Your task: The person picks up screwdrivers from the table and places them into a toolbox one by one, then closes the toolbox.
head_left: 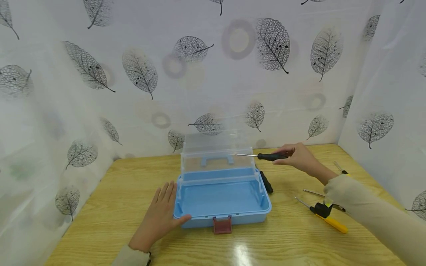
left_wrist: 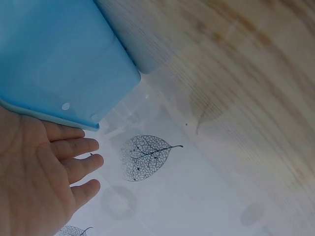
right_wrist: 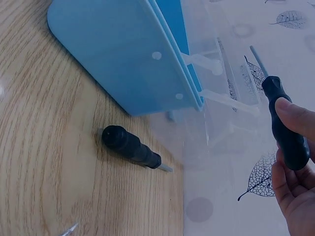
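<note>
You hold the black-handled screwdriver right of centre in the head view, its shaft overlapping the clear lid of the blue box. Your right hand pinches the handle's rear. It is judged light, stiff and unlikely to slip; take it by the thick handle. Its long axis lies nearly level, tip pointing left in the frame. Your left hand, fingers straight, rests against the box's left side.

Some kind of curtained-off work nook, I'd say: a wood-grain desk boxed in on three sides by see-through-ish leaf-print sheeting. The toolbox and screwdrivers lean workshop-y, but honestly can't tell if it's inside a home.
</note>
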`<move>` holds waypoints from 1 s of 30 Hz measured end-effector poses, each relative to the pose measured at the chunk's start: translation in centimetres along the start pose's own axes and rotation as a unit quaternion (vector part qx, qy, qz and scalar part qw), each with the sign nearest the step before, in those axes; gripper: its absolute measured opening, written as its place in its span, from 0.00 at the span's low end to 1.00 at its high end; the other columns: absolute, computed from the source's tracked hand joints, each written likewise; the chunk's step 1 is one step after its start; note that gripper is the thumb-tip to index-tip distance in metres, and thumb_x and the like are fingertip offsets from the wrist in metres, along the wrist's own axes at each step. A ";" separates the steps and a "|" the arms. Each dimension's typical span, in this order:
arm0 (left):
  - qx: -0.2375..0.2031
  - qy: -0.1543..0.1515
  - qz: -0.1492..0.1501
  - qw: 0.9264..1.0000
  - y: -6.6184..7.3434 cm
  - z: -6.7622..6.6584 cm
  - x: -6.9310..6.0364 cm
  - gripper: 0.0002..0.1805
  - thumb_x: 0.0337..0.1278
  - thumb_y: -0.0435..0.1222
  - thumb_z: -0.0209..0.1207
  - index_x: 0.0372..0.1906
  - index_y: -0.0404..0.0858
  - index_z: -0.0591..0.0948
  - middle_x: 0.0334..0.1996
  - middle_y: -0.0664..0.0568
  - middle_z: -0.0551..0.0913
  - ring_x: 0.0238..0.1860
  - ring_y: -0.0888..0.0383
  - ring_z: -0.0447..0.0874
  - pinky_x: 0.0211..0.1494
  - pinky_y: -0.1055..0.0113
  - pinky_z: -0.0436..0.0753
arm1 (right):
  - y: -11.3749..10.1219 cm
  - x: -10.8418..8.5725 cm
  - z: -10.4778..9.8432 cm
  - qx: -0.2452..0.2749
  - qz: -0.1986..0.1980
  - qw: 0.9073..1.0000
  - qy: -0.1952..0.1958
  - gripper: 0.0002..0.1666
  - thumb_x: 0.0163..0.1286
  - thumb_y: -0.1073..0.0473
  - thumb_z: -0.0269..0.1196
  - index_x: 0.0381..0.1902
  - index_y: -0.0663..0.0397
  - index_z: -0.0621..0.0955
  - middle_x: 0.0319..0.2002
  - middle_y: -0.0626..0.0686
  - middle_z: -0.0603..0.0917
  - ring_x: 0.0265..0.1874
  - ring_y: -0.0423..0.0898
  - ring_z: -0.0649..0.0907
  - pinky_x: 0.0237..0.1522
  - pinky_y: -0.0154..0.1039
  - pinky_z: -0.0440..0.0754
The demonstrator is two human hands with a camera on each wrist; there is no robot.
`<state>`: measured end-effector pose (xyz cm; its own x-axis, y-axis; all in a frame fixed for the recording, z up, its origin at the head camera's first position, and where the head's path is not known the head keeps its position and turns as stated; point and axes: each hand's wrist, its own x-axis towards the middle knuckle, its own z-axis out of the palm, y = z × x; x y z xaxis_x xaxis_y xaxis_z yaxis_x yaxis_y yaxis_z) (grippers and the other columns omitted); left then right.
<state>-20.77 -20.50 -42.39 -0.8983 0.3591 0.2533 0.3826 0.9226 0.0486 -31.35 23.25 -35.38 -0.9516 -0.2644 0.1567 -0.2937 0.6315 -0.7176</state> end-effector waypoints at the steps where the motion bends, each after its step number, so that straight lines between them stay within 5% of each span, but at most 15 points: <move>1: 0.000 0.001 0.001 1.000 0.0 0.0 0.0 0.57 0.47 0.67 0.55 0.69 0.25 0.58 0.69 0.33 0.59 0.71 0.38 0.55 0.70 0.43 0.58 | -0.1 0.1 0.2 0.000 -0.002 1.000 0.000 0.25 0.52 0.48 0.72 0.45 0.54 0.84 0.40 0.57 0.84 0.28 0.39 0.80 0.29 0.35 0.77; 14: 0.007 -0.004 -0.001 1.000 0.0 -0.1 0.1 0.57 0.47 0.68 0.54 0.69 0.26 0.58 0.68 0.32 0.62 0.69 0.37 0.58 0.69 0.43 0.60 | -1.7 1.3 2.6 0.033 -0.014 0.999 -0.019 0.23 0.50 0.49 0.73 0.43 0.55 0.86 0.39 0.57 0.85 0.28 0.42 0.81 0.29 0.37 0.79; 21: 0.018 0.008 0.003 1.000 0.1 -0.1 0.3 0.57 0.46 0.69 0.54 0.67 0.27 0.62 0.56 0.35 0.74 0.60 0.41 0.71 0.66 0.44 0.66 | -2.2 1.7 3.7 0.042 -0.020 0.999 -0.022 0.22 0.51 0.52 0.73 0.43 0.56 0.86 0.41 0.59 0.85 0.29 0.42 0.82 0.30 0.35 0.78; 30: 0.034 0.008 0.009 0.999 0.1 0.0 0.2 0.57 0.46 0.70 0.53 0.67 0.26 0.62 0.52 0.38 0.76 0.55 0.44 0.74 0.62 0.51 0.71 | -2.8 2.4 5.2 0.046 -0.029 0.998 -0.030 0.22 0.50 0.51 0.73 0.43 0.53 0.86 0.41 0.57 0.86 0.30 0.43 0.82 0.31 0.36 0.80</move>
<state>-20.96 -20.36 -42.30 -0.8876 0.3733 0.2699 0.3819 0.9239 -0.0221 -32.32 17.06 -36.52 -0.9251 -0.3437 0.1614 -0.3364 0.5448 -0.7681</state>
